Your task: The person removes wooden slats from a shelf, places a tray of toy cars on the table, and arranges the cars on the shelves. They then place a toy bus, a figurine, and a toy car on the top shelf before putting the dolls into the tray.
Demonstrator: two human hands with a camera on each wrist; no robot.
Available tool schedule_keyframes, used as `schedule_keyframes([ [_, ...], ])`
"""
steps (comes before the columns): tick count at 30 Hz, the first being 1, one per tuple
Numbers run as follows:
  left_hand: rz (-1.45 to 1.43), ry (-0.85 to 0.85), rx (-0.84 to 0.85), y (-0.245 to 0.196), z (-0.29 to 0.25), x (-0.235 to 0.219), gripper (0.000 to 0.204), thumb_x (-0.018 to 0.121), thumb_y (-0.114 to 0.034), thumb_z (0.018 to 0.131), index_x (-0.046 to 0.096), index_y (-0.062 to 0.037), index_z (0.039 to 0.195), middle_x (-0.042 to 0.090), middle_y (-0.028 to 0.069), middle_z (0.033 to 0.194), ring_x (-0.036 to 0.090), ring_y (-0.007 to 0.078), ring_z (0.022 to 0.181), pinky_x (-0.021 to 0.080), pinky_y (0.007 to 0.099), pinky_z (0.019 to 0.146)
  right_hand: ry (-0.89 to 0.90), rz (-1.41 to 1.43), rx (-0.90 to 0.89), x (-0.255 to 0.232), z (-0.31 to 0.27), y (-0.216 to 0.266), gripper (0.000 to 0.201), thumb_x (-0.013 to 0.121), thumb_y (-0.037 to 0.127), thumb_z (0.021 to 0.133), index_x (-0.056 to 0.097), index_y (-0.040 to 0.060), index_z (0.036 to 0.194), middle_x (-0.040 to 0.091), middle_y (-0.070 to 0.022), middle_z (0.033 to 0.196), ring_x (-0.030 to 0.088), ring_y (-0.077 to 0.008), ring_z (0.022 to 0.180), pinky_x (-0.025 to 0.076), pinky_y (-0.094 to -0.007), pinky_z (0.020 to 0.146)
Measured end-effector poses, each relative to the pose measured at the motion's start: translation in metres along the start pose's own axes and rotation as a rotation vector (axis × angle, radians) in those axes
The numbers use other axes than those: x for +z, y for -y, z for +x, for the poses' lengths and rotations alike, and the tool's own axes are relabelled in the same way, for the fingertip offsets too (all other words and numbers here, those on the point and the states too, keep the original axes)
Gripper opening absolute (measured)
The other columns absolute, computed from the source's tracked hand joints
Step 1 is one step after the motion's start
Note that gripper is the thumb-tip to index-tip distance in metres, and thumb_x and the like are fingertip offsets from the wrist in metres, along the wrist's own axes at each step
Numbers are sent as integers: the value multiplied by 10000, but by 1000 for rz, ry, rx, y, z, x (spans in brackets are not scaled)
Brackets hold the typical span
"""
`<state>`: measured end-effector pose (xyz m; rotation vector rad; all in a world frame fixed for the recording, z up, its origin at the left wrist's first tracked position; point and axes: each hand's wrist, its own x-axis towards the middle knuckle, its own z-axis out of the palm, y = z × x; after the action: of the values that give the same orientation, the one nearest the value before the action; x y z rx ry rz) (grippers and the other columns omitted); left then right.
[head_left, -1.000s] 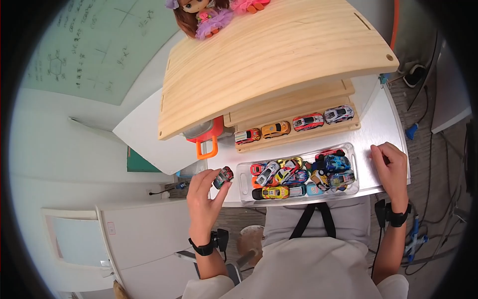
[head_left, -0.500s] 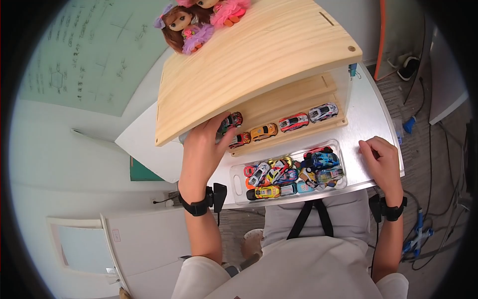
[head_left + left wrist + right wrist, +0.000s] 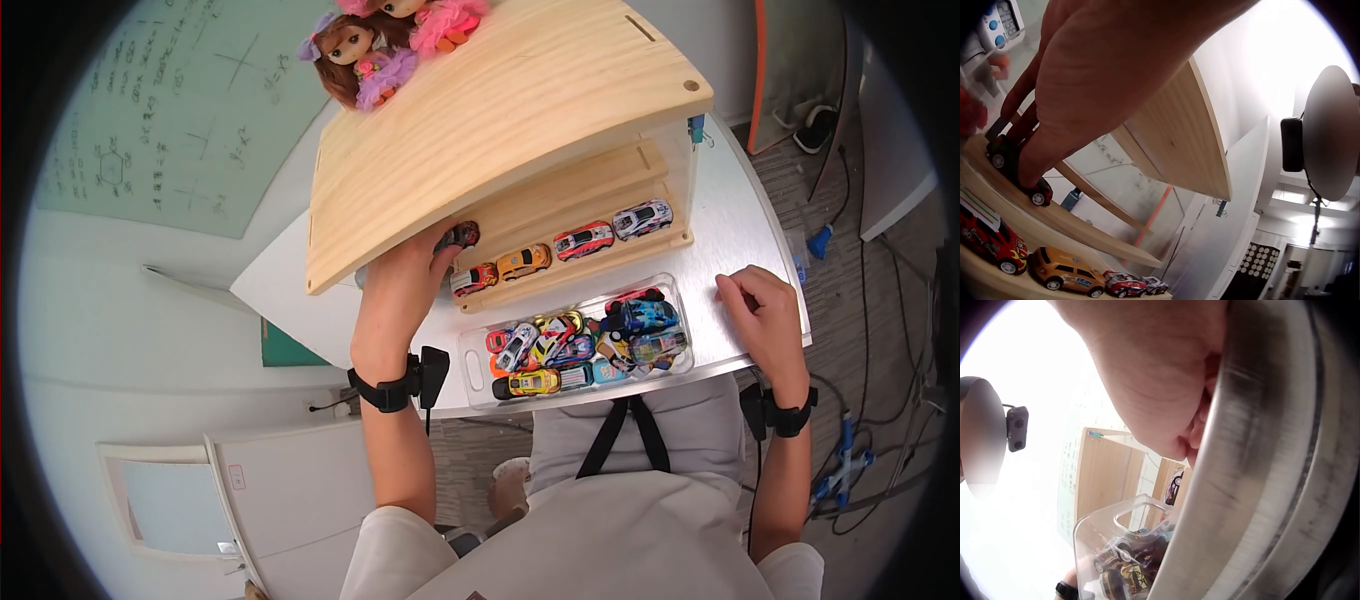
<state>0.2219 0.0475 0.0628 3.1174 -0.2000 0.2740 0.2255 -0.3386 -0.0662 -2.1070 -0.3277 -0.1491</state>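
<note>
My left hand [image 3: 405, 290] reaches under the wooden top and grips a dark green toy car [image 3: 463, 236]. In the left wrist view that toy car [image 3: 1040, 189] has its wheels at the upper wooden step, fingers and thumb over its body. Several toy cars line the lower step in front: a red one [image 3: 474, 281], an orange one [image 3: 524, 262], a red-and-white one [image 3: 584, 240] and a white one [image 3: 643, 219]. My right hand [image 3: 765, 305] rests near the table's right edge with fingers loosely curled, holding nothing.
A clear plastic tray [image 3: 466, 352] heaped with toy cars stands between shelf and table edge. The shelf's wooden top [image 3: 500, 130] overhangs the steps and carries two dolls [image 3: 375, 70]. Behind the steps, a white digital timer [image 3: 1002, 25] shows in the left wrist view.
My left hand has carried the dark green car from beside the tray up and under the shelf top, onto the upper step. The head view has shifted; my right hand stays near the table edge.
</note>
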Motion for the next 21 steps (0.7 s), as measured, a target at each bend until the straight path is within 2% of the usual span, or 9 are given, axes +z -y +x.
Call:
schedule_keyframes([
  [5,-10,-2,7,1,3,1,316,774,-90,885,726,-52,1195,707,143,986,641,290,782,525,380,757,-4,6,15,0,0,2,205,712,124,959,718,-42,839,670,-107,740,566,-177,593,428,-313,560],
  [10,-51,9,-4,3,5,-1,335,798,-95,868,741,-58,1196,639,116,831,558,244,702,493,371,692,-6,-4,17,0,0,0,205,714,126,956,719,-39,834,671,-106,741,564,-177,592,428,-315,559],
  [16,-64,3,-80,3,6,0,305,782,-116,898,745,-63,1196,623,112,780,549,230,659,491,371,656,-4,-13,8,1,0,0,206,717,125,954,716,-39,829,665,-104,739,559,-176,588,427,-320,559],
  [21,-23,-10,-51,7,6,4,303,766,-121,915,737,-55,1210,631,114,777,571,221,612,497,365,635,-1,-5,18,1,0,1,203,718,125,955,717,-39,835,661,-103,737,563,-175,592,432,-319,562],
])
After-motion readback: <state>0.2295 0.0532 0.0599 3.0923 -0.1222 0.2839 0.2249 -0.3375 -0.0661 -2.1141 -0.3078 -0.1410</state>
